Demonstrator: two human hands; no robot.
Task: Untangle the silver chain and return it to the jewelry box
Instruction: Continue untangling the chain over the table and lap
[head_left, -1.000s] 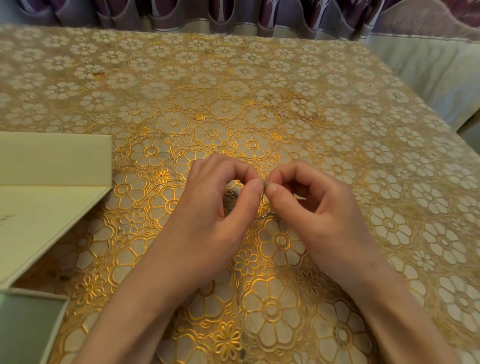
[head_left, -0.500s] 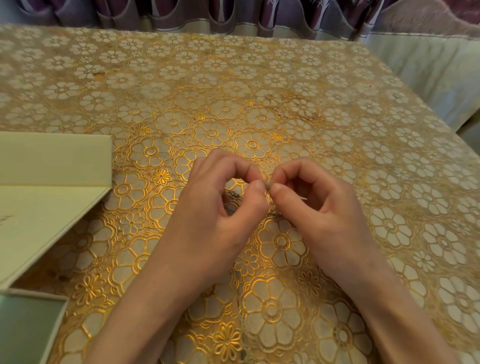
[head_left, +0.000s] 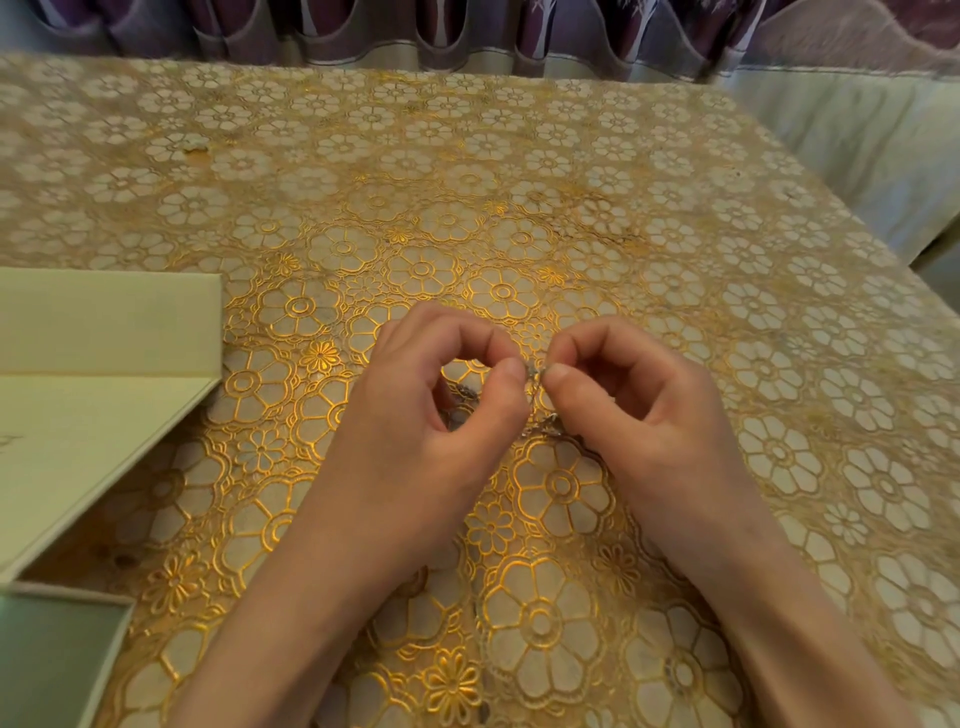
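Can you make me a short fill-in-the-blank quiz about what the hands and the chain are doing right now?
1. The left hand and right hand each pinch the silver ____ between thumb and forefinger.
2. The pale green jewelry box lies to the ____ of both hands.
3. The tablecloth has a gold ____ pattern.
4. The box lid is ____.

Missing words: chain; left; flower; open
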